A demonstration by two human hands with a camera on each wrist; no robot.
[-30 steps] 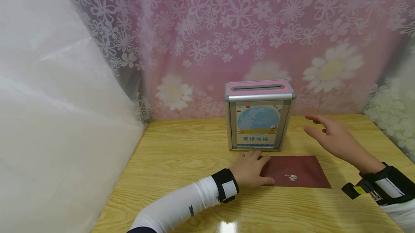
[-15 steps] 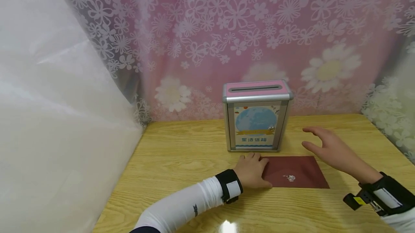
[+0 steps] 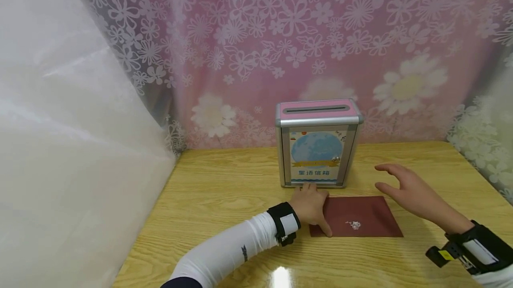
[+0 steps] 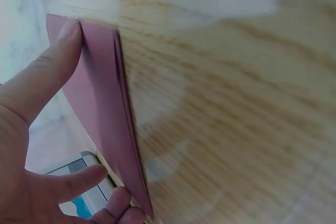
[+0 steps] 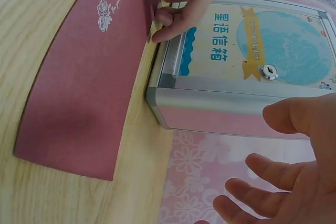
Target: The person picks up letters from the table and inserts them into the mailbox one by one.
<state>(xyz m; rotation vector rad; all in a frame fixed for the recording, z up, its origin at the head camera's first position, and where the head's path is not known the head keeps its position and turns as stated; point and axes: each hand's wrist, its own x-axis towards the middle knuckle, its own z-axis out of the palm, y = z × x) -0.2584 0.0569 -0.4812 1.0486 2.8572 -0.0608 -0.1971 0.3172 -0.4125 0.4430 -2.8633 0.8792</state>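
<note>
A dark red envelope [image 3: 372, 214] with a white flower print lies on the table before an upright letter box [image 3: 318, 154]. At its left end my left hand [image 3: 310, 205] spans it, gripping it from edge to edge. The left wrist view puts the thumb [image 4: 63, 45] on the envelope's face near one edge, with curled fingertips [image 4: 118, 200] at the opposite edge. Layers show along the envelope's short end [image 4: 122, 72]. Right of the envelope, my right hand [image 3: 413, 190] holds nothing, its thumb and fingers spread apart, as the right wrist view also shows.
The letter box has a pink top with a slot [image 3: 316, 109], a silver frame and a small lock [image 5: 269, 72] on its front panel. Behind the wooden table [image 3: 224, 176] hangs a pink floral curtain [image 3: 256, 56]. Whitish sheeting [image 3: 72, 145] covers the left side.
The envelope has slid slightly left and nearer, and its near left corner now shows past my left thumb. That hand has turned, its thumb pointing nearer. My right hand has lowered a little.
</note>
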